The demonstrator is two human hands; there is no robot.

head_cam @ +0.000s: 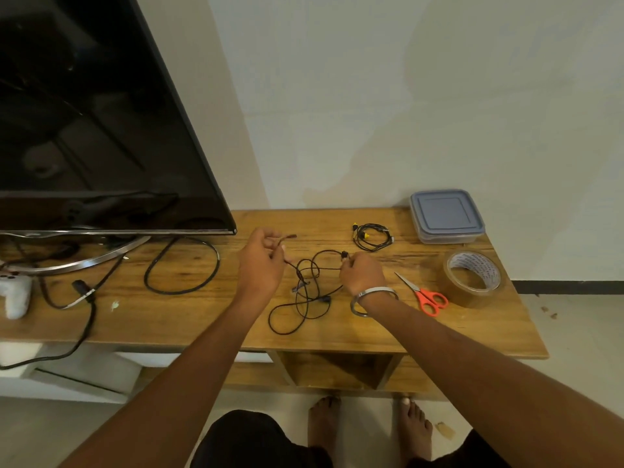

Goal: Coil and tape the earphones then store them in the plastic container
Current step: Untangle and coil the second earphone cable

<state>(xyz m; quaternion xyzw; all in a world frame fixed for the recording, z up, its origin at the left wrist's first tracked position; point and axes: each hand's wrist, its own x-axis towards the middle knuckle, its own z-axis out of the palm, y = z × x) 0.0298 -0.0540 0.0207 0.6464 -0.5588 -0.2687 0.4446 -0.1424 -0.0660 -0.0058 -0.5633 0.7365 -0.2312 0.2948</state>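
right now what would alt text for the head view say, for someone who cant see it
A person's left hand and right hand each pinch a tangled black earphone cable over a wooden table. Behind it lie coiled earphones and a lidded plastic container; scissors and a tape roll sit right.

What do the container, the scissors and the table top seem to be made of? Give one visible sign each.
Container: plastic, translucent walls, matte grey-blue lid.
Scissors: shiny metal blades, glossy orange handles, probably plastic.
Table top: wood or wood-look laminate, grain lines showing.
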